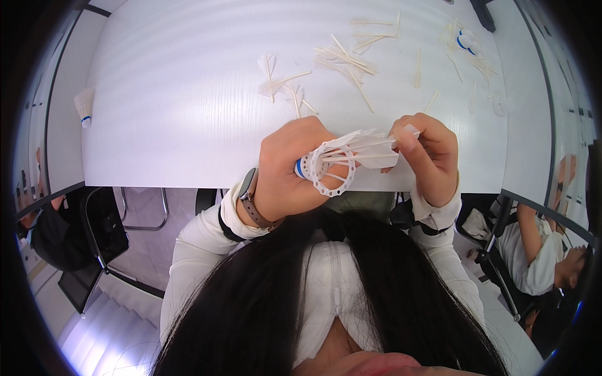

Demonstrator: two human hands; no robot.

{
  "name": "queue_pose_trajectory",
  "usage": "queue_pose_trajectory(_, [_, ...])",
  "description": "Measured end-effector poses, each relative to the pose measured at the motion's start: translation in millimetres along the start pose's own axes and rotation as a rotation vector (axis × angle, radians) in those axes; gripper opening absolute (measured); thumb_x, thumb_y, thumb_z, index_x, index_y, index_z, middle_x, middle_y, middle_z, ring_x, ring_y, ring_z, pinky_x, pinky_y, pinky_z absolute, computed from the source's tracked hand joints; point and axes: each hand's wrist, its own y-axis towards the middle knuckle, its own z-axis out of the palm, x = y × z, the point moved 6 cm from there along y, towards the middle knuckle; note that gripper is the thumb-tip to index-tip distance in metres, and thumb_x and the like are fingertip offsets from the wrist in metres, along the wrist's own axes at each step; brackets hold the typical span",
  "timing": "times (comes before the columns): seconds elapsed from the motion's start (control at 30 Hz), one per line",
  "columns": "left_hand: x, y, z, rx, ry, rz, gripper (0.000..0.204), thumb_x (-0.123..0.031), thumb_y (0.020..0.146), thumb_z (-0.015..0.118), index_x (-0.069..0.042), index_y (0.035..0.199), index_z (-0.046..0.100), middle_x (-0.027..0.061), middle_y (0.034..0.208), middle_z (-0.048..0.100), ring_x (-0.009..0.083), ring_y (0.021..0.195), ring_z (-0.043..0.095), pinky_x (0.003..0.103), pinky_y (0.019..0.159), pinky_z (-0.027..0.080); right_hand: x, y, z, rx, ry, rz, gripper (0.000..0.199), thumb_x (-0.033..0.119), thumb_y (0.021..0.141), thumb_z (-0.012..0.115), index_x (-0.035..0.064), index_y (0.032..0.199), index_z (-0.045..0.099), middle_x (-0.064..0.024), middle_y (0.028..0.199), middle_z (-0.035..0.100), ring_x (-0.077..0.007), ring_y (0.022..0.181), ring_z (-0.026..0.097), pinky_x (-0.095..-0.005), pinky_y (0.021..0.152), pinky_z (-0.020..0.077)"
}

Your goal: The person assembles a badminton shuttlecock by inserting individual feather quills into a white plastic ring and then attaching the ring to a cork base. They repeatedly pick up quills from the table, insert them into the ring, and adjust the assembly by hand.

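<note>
Left hand (291,169) grips the shuttlecock (335,164) by its firm cork base; right hand (426,153) pinches one feather (376,150). Light and probably fragile: best held at the cork.

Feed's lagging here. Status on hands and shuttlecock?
Left hand grips shuttlecock at its base. Right hand pinches a feather. Loose feathers on table, nothing blocking.

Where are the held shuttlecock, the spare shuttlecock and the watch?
Held shuttlecock (329,168), head view, on its plastic ring.
Spare shuttlecock (83,105), head view, on its feathers.
Watch (248,185), head view, on its case.
</note>
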Motion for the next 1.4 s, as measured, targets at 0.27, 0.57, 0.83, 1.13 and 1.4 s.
queue_pose_trajectory(0.27, [2,0,2,0.015,-0.063,-0.020,0.015,-0.016,0.079,0.077,-0.005,0.086,0.071,0.0060,0.069,0.061,0.0210,0.059,0.056,0.030,0.056,0.043,4,1,-4,-0.108,-0.048,-0.039,0.014,0.010,0.100,0.059,-0.0020,0.096,0.064,-0.0061,0.077,0.064,-0.0134,0.068,0.064,-0.0246,0.062,0.0489])
queue_pose_trajectory(0.57, [5,-2,1,-0.094,-0.088,-0.022,0.007,-0.009,0.080,0.073,-0.004,0.086,0.071,0.0072,0.072,0.061,0.0205,0.062,0.057,0.030,0.058,0.044,6,-4,-17,-0.405,-0.053,-0.120,0.025,0.014,0.104,0.045,0.0016,0.084,0.054,-0.0077,0.070,0.056,-0.0124,0.058,0.050,-0.0252,0.056,0.0409])
queue_pose_trajectory(0.83, [14,-4,8,-0.112,-0.120,-0.122,0.023,-0.011,0.078,0.081,-0.002,0.091,0.065,0.0062,0.080,0.062,0.0175,0.070,0.058,0.028,0.063,0.045,25,-14,-14,-0.218,-0.136,-0.557,0.010,0.003,0.096,0.053,-0.0014,0.089,0.058,-0.0090,0.071,0.060,-0.0133,0.058,0.053,-0.0259,0.054,0.0443])
queue_pose_trajectory(1.13, [11,0,9,0.032,-0.176,-0.083,0.048,-0.026,0.069,0.089,-0.001,0.103,0.064,0.0077,0.089,0.061,0.0202,0.078,0.059,0.030,0.071,0.047,30,-17,-5,-0.238,-0.482,-0.640,0.008,-0.009,0.084,0.061,-0.0012,0.084,0.062,-0.0080,0.064,0.062,-0.0144,0.055,0.054,-0.0246,0.053,0.0408])
queue_pose_trajectory(1.4, [9,2,7,0.061,-0.102,0.009,0.044,-0.025,0.072,0.085,-0.002,0.103,0.064,0.0085,0.088,0.061,0.0215,0.077,0.058,0.031,0.069,0.046,28,-13,-3,-0.200,-0.470,-0.561,0.009,-0.008,0.085,0.062,-0.0001,0.087,0.066,-0.0060,0.066,0.064,-0.0149,0.056,0.055,-0.0251,0.053,0.0407])
